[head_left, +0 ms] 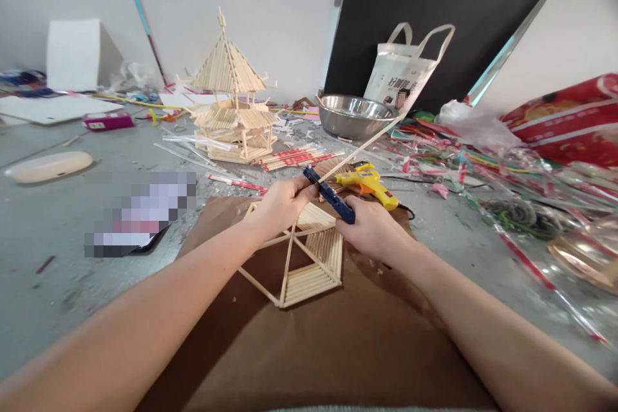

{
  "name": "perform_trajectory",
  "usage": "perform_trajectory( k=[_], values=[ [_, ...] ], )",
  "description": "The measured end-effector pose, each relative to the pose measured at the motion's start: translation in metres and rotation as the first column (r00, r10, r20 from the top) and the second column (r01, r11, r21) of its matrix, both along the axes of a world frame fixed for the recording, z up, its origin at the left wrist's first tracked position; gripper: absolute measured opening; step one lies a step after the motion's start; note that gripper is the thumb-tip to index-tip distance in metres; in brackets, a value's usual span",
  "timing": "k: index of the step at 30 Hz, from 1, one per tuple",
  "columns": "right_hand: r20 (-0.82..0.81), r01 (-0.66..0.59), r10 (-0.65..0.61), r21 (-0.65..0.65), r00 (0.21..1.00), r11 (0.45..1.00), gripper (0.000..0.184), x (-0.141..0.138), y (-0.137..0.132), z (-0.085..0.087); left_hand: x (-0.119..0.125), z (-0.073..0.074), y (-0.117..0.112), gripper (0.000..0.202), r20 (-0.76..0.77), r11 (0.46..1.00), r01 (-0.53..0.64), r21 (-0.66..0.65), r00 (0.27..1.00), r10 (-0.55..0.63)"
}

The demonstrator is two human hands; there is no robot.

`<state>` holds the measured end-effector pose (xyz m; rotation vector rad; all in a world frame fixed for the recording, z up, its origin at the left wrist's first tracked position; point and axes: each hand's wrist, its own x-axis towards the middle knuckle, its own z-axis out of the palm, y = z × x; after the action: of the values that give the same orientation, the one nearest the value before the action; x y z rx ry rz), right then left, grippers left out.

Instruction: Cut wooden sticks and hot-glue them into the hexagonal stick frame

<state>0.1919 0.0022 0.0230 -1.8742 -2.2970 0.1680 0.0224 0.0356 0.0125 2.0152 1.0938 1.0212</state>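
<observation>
A bamboo stick is slanting up toward the far right. The left hand is pinching its near end, and the right hand is gripping blue-handled cutters against it. Just beneath, a hexagonal roof frame is lying on brown paper, its right panels filled with sticks and its left ones showing only bare struts. A yellow glue gun is lying just beyond, and a finished stick pagoda is standing far left.

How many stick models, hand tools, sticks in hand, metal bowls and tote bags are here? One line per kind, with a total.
Stick models: 2, pagoda and flat roof frame
Hand tools: 2, blue cutter in right hand, yellow glue gun
Sticks in hand: 1, long stick in left hand
Metal bowl: 1
Tote bag: 1
Total: 7
</observation>
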Motion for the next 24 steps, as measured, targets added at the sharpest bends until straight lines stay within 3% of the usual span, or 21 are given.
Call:
perform_trajectory(
  k=[5, 10, 15, 24],
  values=[
    [-0.061, -0.010, 0.010, 0.004, 0.998, 1.000, 0.022, 0.0028, -0.0013, -0.0022, -0.0005, 0.0027, -0.0021, 0.027, 0.036, 1.000, 0.024, 0.007, 0.999, -0.024],
    [-0.121, -0.044, 0.044, 0.004, 0.992, 0.999, 0.032, 0.0033, -0.0026, -0.0007, -0.0015, 0.0050, -0.0033, 0.026, 0.181, 0.984, 0.097, -0.151, 0.981, -0.069],
    [-0.151, -0.096, 0.103, 0.049, 0.983, 0.994, 0.041, 0.0031, -0.0029, -0.0012, -0.0022, 0.0042, -0.0026, 0.024, 0.390, 0.914, 0.263, -0.310, 0.912, -0.131],
    [-0.140, -0.175, 0.190, 0.110, 0.972, 0.978, 0.053, 0.0069, -0.0002, -0.0049, -0.0070, 0.0030, 0.0002, 0.023, 0.559, 0.801, 0.449, -0.395, 0.810, -0.178]
  ],
)
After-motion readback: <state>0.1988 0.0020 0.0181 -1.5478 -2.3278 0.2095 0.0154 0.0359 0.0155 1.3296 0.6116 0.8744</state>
